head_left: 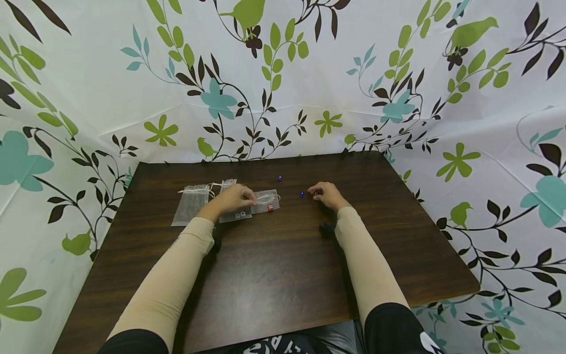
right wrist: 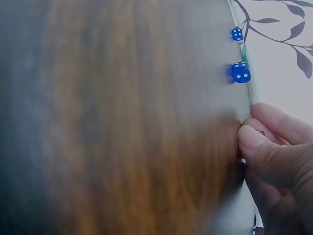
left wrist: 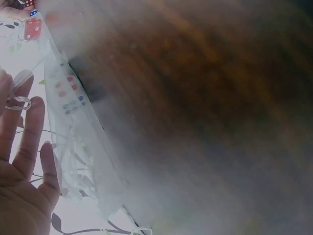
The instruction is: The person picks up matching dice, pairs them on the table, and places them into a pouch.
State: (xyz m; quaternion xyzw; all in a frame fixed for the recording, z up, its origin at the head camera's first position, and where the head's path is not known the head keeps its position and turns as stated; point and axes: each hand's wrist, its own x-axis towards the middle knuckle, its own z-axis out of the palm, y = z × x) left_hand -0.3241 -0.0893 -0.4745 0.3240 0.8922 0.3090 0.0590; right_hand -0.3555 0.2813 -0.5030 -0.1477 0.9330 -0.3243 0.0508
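L hand (head_left: 232,199) pinches R-most mesh bag (head_left: 260,208), red die (head_left: 270,208) inside. R hand (head_left: 329,194) pinches dk. red die (head_left: 316,193), blue die (head_left: 302,194) just beside; 2nd blue die (head_left: 280,178) farther back.

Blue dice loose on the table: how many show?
2: one blue die just left of the right hand, another blue die farther back and left. A hand could hide more.
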